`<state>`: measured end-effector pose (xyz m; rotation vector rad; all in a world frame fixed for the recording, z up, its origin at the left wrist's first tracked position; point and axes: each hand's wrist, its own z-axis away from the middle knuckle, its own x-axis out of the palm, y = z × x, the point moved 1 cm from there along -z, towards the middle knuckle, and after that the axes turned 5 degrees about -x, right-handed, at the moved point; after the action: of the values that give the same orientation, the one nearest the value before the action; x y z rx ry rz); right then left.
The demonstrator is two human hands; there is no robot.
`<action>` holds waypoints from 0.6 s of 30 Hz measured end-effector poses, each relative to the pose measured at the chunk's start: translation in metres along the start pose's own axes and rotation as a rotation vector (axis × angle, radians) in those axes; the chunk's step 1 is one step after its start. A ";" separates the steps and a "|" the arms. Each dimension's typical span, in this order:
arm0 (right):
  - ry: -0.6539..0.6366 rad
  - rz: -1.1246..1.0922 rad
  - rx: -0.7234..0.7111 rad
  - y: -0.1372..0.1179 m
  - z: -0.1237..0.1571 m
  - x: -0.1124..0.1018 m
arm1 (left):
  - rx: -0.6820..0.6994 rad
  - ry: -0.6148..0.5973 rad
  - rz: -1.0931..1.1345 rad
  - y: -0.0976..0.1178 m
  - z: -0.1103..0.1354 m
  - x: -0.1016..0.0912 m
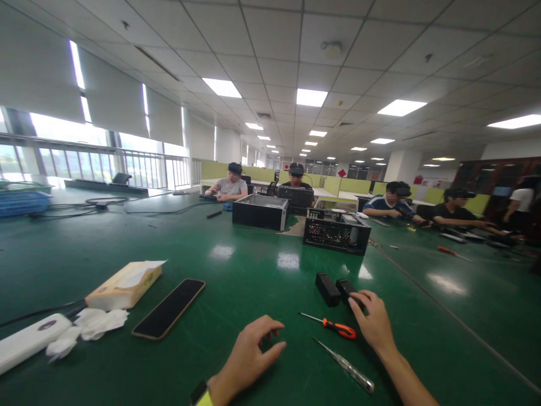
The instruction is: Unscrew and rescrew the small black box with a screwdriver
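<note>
My left hand (pixel 249 355) hovers low over the green table (pixel 236 265) near its front edge, fingers curled loosely apart and holding nothing. My right hand (pixel 372 321) reaches forward, its fingertips resting on a small black block (pixel 347 288); a second black block (pixel 327 289) lies just left of it. Between my hands lies an orange-handled screwdriver (pixel 336 327). A clear-handled screwdriver (pixel 346 366) lies beside my right wrist.
A phone (pixel 169 309), tissue box (pixel 125 285), crumpled tissues (pixel 95 324) and a white power bank (pixel 29 341) lie at the left. Two open computer cases (pixel 337 230) stand mid-table. Several people sit working along the far side.
</note>
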<state>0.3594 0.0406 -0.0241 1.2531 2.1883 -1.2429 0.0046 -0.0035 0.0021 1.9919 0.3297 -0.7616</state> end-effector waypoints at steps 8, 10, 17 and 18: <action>-0.041 0.087 0.047 0.023 0.001 0.015 | 0.010 0.002 -0.003 0.000 -0.002 0.000; -0.048 0.082 0.054 0.025 0.000 0.015 | 0.019 -0.001 -0.006 0.001 -0.002 -0.001; -0.007 0.022 0.112 0.028 -0.002 0.010 | 0.010 0.014 -0.014 0.001 -0.001 0.000; 0.019 0.017 0.136 0.028 -0.002 0.008 | 0.009 0.015 -0.015 0.001 -0.001 0.000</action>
<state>0.3776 0.0529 -0.0431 1.3374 2.1325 -1.3989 0.0053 -0.0026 0.0031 2.0060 0.3510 -0.7591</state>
